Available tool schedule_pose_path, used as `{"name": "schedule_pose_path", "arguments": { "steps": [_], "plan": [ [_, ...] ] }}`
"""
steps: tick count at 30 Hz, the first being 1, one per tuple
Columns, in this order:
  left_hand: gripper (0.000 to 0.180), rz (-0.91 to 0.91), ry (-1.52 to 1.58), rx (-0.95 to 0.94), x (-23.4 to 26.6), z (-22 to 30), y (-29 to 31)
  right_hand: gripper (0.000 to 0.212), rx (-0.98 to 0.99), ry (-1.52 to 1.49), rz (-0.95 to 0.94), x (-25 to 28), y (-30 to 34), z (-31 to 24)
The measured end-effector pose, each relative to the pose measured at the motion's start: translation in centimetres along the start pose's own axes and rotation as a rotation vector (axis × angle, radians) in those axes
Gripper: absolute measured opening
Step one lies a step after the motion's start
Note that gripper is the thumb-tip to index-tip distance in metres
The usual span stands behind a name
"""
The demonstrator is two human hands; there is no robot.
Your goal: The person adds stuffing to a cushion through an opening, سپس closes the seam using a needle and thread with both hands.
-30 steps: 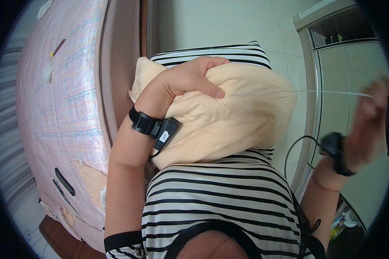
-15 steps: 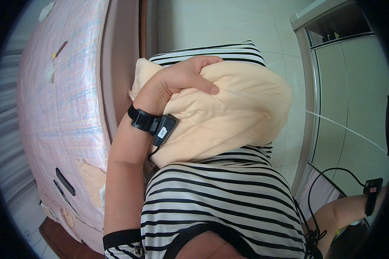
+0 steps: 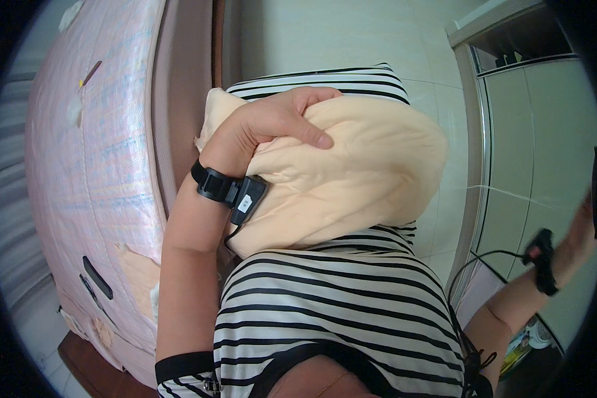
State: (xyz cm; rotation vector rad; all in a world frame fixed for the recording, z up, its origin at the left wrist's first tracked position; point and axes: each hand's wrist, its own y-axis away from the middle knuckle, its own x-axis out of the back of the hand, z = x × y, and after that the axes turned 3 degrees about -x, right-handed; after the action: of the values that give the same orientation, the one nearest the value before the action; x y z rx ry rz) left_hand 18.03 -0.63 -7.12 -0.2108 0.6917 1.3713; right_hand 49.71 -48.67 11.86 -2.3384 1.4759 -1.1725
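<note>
The cream pillow (image 3: 368, 176) lies across the lap, on the striped dress (image 3: 338, 298). Its cover is creased and its body rounded; it is judged light, soft and yielding, not fragile, with cloth unlikely to slip. The sound place to take hold is the far edge, where fabric bunches between thumb and fingers. A fine white thread (image 3: 511, 192) spans the gap toward the right; it is judged limp and easily snapped or tangled, best held near its end. Whether it joins the pillow cannot be confirmed.

The left hand (image 3: 288, 119) pinches the pillow's far edge, thumb flat on top, fingers curled over and partly hidden; the forearm angles up from the lower edge. The right arm reaches outward; the right hand (image 3: 584, 215) is blurred at the dark rim, so its grip cannot be told.
</note>
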Motion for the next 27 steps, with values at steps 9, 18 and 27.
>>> {"name": "schedule_pose_path", "arguments": {
  "steps": [9, 18, 27],
  "plan": [
    [0.075, -0.079, -0.073, -0.017, 0.6, -0.1, 0.8, 0.022, 0.173, -0.058, -0.744, -31.6, 5.5, -10.8],
    [0.060, -0.052, -0.047, -0.054, 0.2, -0.1, 0.2, 0.023, 0.265, 0.033, -0.724, -33.0, 6.3, -10.2],
    [0.060, -0.047, -0.110, -0.070, 0.3, -0.1, 0.0, 0.017, 0.264, 0.009, -0.716, -32.9, 6.3, -9.9]
  ]
}}
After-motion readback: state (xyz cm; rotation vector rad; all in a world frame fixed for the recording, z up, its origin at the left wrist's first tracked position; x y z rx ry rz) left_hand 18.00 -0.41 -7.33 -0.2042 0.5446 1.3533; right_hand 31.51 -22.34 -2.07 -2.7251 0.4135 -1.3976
